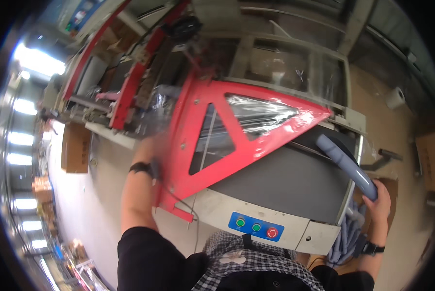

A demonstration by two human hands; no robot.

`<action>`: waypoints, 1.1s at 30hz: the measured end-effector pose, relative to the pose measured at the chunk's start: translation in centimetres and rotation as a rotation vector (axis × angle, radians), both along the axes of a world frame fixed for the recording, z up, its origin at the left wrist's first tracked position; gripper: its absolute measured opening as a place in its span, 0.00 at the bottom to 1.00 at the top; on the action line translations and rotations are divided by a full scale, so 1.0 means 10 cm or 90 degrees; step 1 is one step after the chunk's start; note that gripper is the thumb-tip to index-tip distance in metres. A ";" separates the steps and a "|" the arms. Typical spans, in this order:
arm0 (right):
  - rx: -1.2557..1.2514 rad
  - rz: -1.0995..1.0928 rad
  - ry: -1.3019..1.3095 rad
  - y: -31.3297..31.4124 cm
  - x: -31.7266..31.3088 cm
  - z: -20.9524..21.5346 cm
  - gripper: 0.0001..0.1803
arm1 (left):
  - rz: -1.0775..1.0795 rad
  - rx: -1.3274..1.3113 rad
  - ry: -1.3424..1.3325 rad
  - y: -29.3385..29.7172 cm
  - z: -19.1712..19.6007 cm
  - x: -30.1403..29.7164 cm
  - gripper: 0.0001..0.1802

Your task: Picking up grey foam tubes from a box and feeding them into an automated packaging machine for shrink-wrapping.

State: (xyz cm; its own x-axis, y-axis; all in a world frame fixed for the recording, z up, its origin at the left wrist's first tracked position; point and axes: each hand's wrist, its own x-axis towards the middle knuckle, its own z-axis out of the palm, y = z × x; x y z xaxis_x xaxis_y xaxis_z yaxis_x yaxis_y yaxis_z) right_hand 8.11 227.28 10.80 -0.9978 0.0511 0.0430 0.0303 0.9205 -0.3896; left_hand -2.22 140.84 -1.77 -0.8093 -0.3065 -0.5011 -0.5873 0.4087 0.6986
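My right hand is closed round the lower end of a smooth, shiny grey-blue tube-shaped roll. The roll slants up to the left, its far end over the right side of a dark grey conveyor belt. On the left, my left hand reaches forward beside a red triangular metal frame. Motion blurs its fingers, so what they touch cannot be made out. Clear film shows through the frame's openings. Below my right hand lie several similar grey-blue rolls in a heap.
A blue control panel with two green buttons and a red stop button faces me on the machine's front. Red upright bars rise beyond my left hand. Cardboard boxes stand on the left floor, and a white roll lies far right.
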 end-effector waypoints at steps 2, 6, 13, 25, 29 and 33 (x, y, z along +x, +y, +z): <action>0.056 0.010 -0.008 0.07 -0.08 -0.03 0.35 | 0.422 0.236 -0.094 0.04 -0.10 -0.13 0.19; 0.087 0.012 0.008 0.06 -0.26 -0.02 0.33 | 0.329 0.568 -0.212 1.05 0.35 -0.53 0.18; 0.011 0.085 -0.008 -0.25 -0.81 -0.18 0.31 | 0.299 0.395 -0.121 -0.11 0.16 0.18 0.27; 0.025 0.120 -0.009 -0.03 -0.93 -0.44 0.30 | 0.316 0.113 -0.088 1.18 0.47 -0.13 0.27; -0.042 0.164 0.079 -0.16 -1.01 -0.61 0.25 | 0.278 0.056 0.193 1.42 0.84 0.02 0.25; -0.143 0.047 0.207 0.10 -0.53 -0.72 0.18 | 0.043 0.114 0.192 2.67 1.39 0.26 0.17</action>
State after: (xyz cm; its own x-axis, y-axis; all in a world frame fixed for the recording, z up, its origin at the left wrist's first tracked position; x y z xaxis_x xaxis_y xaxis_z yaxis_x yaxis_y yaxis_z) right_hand 2.85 228.24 3.56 -0.9356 0.0243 0.3523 -0.1901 0.8061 -0.5604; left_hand 0.33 167.53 12.15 -0.9099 -0.2929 -0.2937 -0.3654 0.2309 0.9017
